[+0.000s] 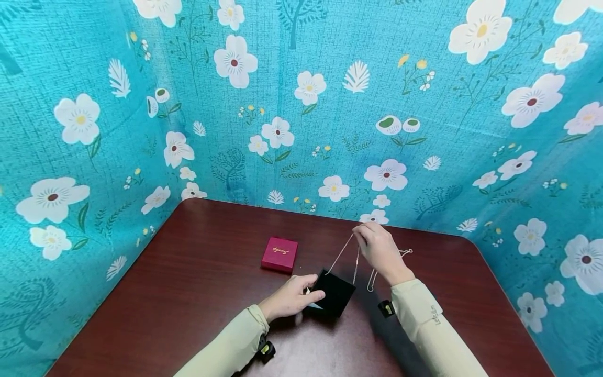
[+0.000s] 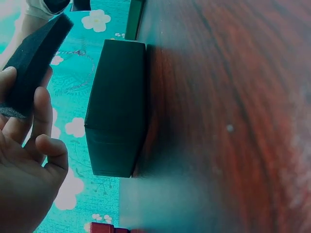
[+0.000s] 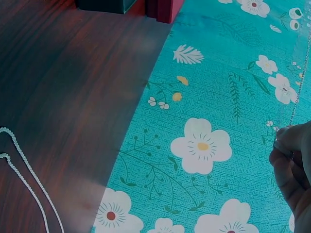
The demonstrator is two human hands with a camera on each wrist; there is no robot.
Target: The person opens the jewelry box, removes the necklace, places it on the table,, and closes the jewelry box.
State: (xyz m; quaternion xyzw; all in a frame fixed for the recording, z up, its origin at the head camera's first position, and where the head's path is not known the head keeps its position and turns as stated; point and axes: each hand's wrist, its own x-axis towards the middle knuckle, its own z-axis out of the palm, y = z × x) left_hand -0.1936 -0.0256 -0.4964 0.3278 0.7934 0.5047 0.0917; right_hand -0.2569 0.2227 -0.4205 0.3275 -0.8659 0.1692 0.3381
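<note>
Between the thumb and fingers of my left hand (image 1: 293, 297) is a black foam pad (image 2: 39, 60), tilted and raised off the table in the left wrist view. Beside and below it stands a dark box (image 2: 116, 97). From above, the pad and box overlap as one black square, so their border is hard to tell. My right hand (image 1: 379, 250) pinches a thin chain necklace (image 3: 299, 92) up in the air. Two strands of it hang down to the pad's far edge in the head view. How the chain meets the pad is too small to tell.
A second chain (image 1: 372, 280) lies on the brown table (image 1: 188, 303), right of the black square and partly behind my right hand. A red box with gold lettering (image 1: 279, 255) sits farther back, to the left. Flowered blue cloth (image 1: 282, 104) hangs around the table's edges.
</note>
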